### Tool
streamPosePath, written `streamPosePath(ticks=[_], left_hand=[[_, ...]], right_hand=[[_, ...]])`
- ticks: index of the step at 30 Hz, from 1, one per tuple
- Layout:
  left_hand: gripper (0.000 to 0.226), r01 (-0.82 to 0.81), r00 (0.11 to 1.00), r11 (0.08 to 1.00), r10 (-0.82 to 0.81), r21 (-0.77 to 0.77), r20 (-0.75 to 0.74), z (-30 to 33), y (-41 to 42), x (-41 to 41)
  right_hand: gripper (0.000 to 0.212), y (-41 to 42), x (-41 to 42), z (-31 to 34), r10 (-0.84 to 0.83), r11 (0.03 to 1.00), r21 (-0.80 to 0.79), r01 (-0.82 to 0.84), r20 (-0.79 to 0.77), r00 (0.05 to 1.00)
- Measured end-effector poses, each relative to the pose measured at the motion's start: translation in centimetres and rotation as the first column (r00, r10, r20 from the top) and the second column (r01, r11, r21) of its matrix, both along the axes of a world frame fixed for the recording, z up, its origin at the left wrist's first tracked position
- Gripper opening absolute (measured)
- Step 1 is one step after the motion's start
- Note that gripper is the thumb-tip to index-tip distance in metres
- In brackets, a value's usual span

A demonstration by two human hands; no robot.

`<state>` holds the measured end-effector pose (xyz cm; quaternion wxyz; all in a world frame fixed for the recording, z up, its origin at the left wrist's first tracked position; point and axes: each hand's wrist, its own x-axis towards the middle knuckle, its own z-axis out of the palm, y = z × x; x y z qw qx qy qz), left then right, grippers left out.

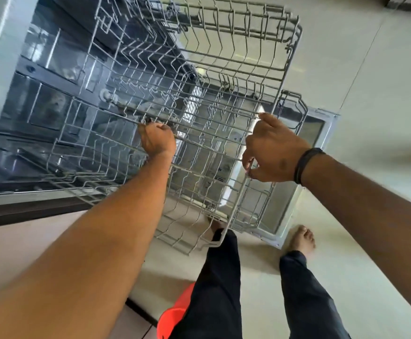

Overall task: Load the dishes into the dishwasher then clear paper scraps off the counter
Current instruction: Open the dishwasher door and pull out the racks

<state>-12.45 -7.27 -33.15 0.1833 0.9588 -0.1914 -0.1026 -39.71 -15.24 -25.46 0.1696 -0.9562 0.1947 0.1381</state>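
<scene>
Across the centre of the frame, a grey wire dishwasher rack [199, 106] extends out of the open dishwasher [40, 94] at upper left. Left hand [156, 140] curls around a side wire; right hand [273, 155] pinches the front rim wire. Below right, an orange bucket [175, 314] stands by the person's legs.

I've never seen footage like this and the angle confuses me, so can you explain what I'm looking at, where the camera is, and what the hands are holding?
The camera sits on a person's head, looking down, so you see their own arms and bare feet. There is no robot. In front of them an open dishwasher has its wire rack pulled out, with no dishes in it that I can see. The left hand has a grip on a rack wire near the middle. The right hand, with a dark wristband, pinches a wire at the rack's front edge. An orange object sits on the floor near the legs.
</scene>
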Motion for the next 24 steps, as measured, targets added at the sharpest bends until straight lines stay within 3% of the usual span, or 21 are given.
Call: streamPosePath(ticks=[7, 11, 17, 24], left_hand=[[0.023, 0.035, 0.999, 0.999, -0.036, 0.028, 0.012, -0.8, 0.7, -3.3], [0.022, 0.035, 0.999, 0.999, -0.036, 0.020, 0.030, -0.3, 0.9, -4.7], [0.018, 0.004, 1.000, 1.000, -0.003, -0.016, 0.021, -0.6, 0.9, -5.1], [0.021, 0.007, 1.000, 0.999, -0.008, 0.037, 0.030, -0.4, 0.8, -5.1]], right_hand=[[0.018, 0.4, -3.9, -0.5, -0.014, 1.000, 0.011, 0.014, 0.005, 1.000], [0.035, 1.2, -4.6, -0.4, 0.012, 1.000, -0.009, -0.012, -0.035, 0.999], [0.024, 1.5, -4.5, -0.2, -0.007, 1.000, -0.011, 0.007, -0.028, 1.000], [0.048, 1.3, -4.2, -0.5, -0.070, 0.996, 0.052, 0.071, -0.019, 0.997]])
